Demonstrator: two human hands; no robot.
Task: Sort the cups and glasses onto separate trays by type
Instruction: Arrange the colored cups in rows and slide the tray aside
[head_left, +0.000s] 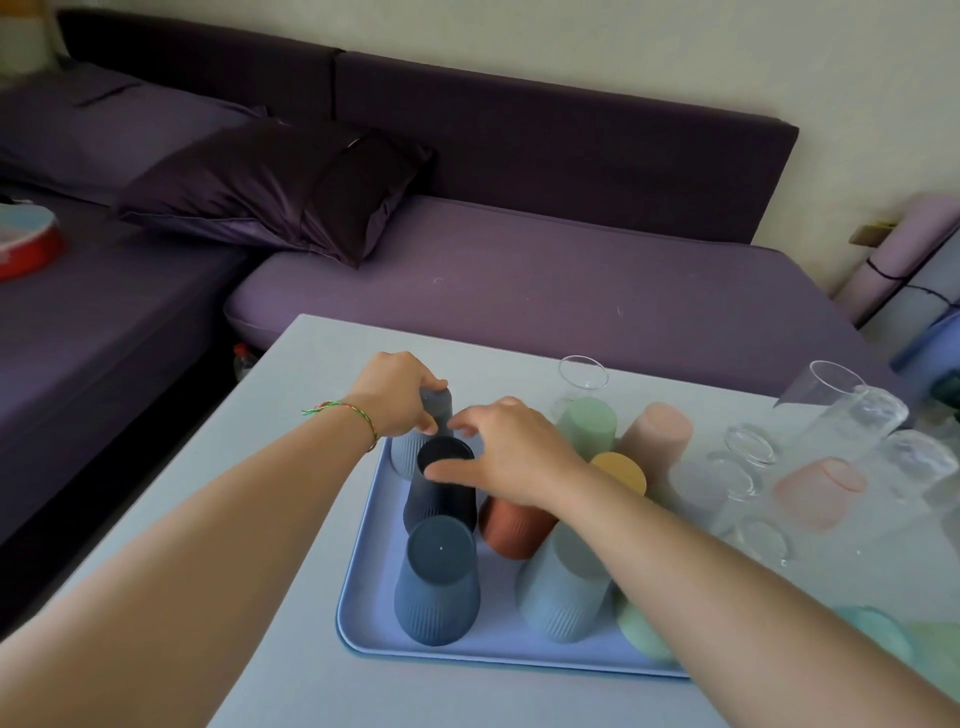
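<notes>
Forearms are extended over blue tray (363, 597); grey cup (436, 405) is gripped by left hand (395, 395) fingers, navy cup (441, 504) spanned by spread right hand (511, 457) fingers, likely steadied for close packing.

We see dim, soft, even light with a cool violet cast and only faint shadows on the tray (363, 597). The sofa (519, 156) back at upper centre sinks near black. The glasses (852, 415) at right look hazy, with weak rim glints. The left hand (395, 395) and the grey cup (437, 402) it grips are slightly smeared. Lines bow toward the frame edges.
</notes>
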